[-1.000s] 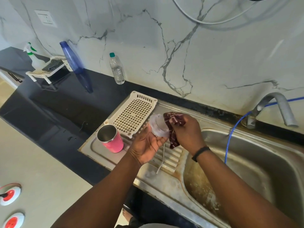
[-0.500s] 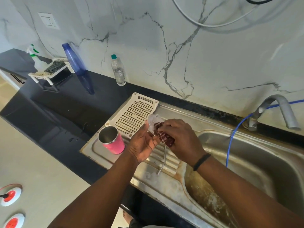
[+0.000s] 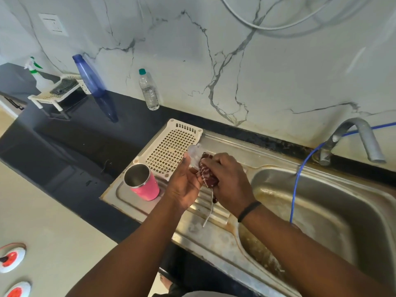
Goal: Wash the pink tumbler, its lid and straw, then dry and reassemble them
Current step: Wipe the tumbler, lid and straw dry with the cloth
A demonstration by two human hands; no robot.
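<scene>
At frame centre, the left hand (image 3: 185,185) is gripping the clear round plastic lid (image 3: 194,154). The right hand (image 3: 230,182) is clenching a dark red patterned cloth (image 3: 206,175) against it.

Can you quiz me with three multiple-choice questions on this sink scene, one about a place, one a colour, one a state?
1. Where does the pink steel-lined tumbler stand?
A. in the basin
B. on the steel drainboard
C. on the black counter

2. What colour is the cap of the small clear plastic bottle?
A. red
B. yellow
C. green

3. What is the right hand doing?
A. gripping a dark red patterned cloth against the clear plastic lid
B. turning the tap
C. hanging idle

Answers: B, it stands upright beside the cream perforated tray; C, the cap is teal-green; A, fingers curl round the cloth.
</scene>
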